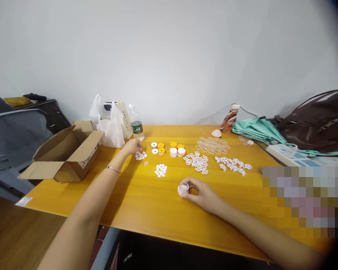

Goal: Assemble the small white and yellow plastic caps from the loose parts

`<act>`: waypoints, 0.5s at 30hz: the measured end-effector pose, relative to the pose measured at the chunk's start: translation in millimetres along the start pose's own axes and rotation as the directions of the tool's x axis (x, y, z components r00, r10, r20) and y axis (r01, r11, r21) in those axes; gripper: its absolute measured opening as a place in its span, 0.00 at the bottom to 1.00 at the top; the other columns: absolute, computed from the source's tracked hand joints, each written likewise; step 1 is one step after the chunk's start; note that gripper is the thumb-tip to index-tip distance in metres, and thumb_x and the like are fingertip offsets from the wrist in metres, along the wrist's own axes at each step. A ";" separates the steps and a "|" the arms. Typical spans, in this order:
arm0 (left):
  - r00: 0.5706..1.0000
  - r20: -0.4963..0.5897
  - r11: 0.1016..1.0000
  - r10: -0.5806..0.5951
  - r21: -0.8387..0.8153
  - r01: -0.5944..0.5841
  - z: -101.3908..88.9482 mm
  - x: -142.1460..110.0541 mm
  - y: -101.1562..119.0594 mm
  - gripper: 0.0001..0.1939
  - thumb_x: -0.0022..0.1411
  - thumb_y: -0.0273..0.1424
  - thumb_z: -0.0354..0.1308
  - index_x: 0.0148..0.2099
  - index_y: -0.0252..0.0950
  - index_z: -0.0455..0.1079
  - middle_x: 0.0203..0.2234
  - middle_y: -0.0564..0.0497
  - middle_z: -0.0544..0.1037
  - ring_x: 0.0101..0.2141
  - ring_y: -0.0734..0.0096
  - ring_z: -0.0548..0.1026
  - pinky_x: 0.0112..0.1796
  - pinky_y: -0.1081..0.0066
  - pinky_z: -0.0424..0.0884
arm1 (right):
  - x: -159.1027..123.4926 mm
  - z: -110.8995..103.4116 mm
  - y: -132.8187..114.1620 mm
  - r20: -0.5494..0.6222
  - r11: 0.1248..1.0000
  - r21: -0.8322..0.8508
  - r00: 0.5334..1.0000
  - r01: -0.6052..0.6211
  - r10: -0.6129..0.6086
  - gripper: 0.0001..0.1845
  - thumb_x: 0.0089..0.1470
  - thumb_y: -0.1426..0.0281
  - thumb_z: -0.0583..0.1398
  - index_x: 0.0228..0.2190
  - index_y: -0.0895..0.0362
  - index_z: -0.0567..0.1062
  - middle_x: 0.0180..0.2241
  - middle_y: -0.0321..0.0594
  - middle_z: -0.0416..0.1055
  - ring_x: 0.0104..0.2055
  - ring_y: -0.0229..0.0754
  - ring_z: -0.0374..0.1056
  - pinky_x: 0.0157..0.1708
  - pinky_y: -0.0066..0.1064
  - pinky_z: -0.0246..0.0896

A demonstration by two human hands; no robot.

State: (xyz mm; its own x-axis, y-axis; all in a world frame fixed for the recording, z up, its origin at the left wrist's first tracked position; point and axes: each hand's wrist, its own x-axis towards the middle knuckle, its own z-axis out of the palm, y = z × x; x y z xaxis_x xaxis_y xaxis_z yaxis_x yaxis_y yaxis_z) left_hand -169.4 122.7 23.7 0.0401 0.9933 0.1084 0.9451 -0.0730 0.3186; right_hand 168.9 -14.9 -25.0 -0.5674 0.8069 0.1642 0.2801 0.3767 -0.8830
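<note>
My right hand [201, 193] grips a small round clear cup-like piece [183, 188] between thumb and fingers, at the middle of the table's near part. White parts show inside the piece, too small to make out. My left hand [135, 145] reaches far forward, its fingers closed together just above a pile of small white pieces [141, 155]. Whatever those fingers hold is too small to tell. Beside that pile lie tiny beige bits [146, 163] and a group of white discs [161, 170].
Rolls of orange and white tape [173, 152] stand mid-table. White cut-out pieces [197, 162] and clear round covers [213, 145] lie to their right. A cardboard box [70, 153], plastic bag [111, 129] and water bottle [136, 125] are left; a brown bottle [230, 119] and backpack [318, 120] right.
</note>
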 end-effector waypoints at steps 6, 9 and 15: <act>0.997 0.076 1.000 -0.005 0.004 0.005 6.5 -1.8 5.7 0.05 0.45 0.22 0.59 0.28 0.34 0.72 0.23 0.52 0.77 0.27 0.71 0.74 0.30 0.76 0.67 | 3.6 -2.8 5.4 -0.051 0.997 -0.055 0.997 0.061 -0.064 0.12 0.46 0.66 0.63 0.33 0.55 0.68 0.33 0.38 0.69 0.34 0.40 0.66 0.37 0.35 0.65; 0.998 0.056 1.000 -0.002 0.016 0.001 -0.4 -5.8 11.6 0.04 0.46 0.23 0.60 0.29 0.34 0.72 0.26 0.50 0.77 0.29 0.68 0.74 0.32 0.74 0.68 | 3.4 -1.4 9.1 -0.055 0.992 -0.087 0.993 0.095 -0.100 0.11 0.47 0.67 0.63 0.33 0.55 0.68 0.34 0.38 0.68 0.34 0.40 0.65 0.36 0.34 0.65; 0.989 -0.121 0.996 0.085 0.000 -0.085 -13.2 -51.0 63.3 0.12 0.56 0.28 0.53 0.44 0.35 0.68 0.44 0.47 0.73 0.42 0.65 0.72 0.44 0.69 0.65 | 1.0 2.7 17.0 -0.217 0.975 -0.182 0.963 0.125 -0.163 0.32 0.42 0.62 0.65 0.47 0.53 0.58 0.42 0.43 0.62 0.41 0.44 0.64 0.40 0.38 0.64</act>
State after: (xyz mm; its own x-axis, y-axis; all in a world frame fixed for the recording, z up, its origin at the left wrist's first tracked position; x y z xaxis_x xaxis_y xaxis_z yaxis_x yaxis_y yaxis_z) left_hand -115.9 66.3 50.7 0.0802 0.9653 0.2484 0.9384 -0.1572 0.3079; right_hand 171.0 -8.9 -41.0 -0.4241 0.8137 0.3975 0.3431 0.5506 -0.7610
